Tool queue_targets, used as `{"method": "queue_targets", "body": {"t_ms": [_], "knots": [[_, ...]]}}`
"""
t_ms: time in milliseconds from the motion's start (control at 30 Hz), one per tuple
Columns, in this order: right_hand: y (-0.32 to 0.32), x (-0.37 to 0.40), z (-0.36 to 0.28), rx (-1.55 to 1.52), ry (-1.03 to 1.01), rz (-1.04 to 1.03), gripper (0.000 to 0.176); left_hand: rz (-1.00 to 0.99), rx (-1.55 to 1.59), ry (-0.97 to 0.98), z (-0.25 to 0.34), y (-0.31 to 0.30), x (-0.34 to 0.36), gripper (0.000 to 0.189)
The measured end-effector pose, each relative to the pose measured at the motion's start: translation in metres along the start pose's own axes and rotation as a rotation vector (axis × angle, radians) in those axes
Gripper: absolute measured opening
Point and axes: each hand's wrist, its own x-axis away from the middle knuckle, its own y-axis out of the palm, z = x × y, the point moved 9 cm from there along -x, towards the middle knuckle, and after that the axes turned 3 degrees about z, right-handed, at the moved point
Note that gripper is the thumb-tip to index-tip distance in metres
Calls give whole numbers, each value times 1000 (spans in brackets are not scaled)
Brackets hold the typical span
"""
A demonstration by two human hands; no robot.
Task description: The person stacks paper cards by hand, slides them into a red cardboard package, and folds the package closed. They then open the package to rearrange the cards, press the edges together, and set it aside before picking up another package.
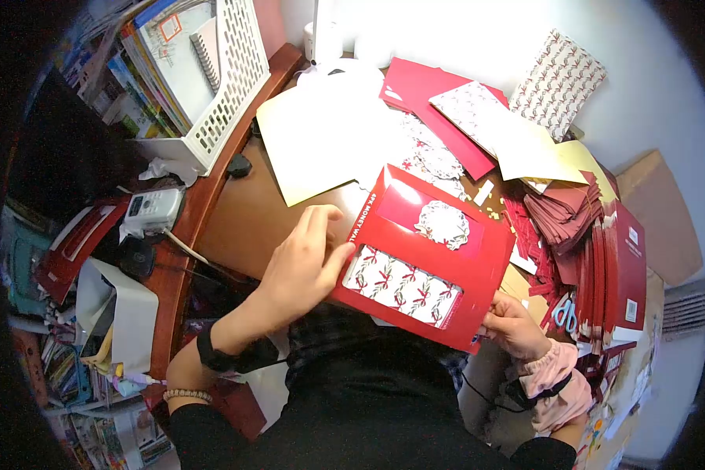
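I hold a red money-wallet pack point(486, 266) flat and tilted over my lap. It has a window showing white paper with a red floral pattern point(403, 284), and a round patterned medallion point(442, 225) near its top. My left hand point(301, 262) grips the pack's left edge, thumb on the front. My right hand point(513, 325) pinches its lower right corner, and a pink cuff covers that wrist.
A wooden desk point(235, 219) holds cream sheets point(313, 133), red and patterned envelopes point(466, 113), and a stack of red packs point(603, 266) with blue-handled scissors point(565, 312). A white basket of books point(219, 86) and a small grey device point(153, 210) stand at the left.
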Motion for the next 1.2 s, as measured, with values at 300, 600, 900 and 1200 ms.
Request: {"method": "queue_targets", "body": {"t_ms": [300, 600, 900, 1200], "knots": [[8, -3, -6, 27, 16, -73, 38, -226, 795, -279, -26, 27, -6, 24], [6, -6, -4, 57, 86, -49, 36, -177, 876, -282, -24, 21, -2, 20], [9, -14, -9, 127, 35, 9, 36, -240, 677, -228, -10, 22, 4, 55], [14, -25, 0, 15, 76, -140, 40, -231, 428, -252, -34, 34, 4, 60]]}}
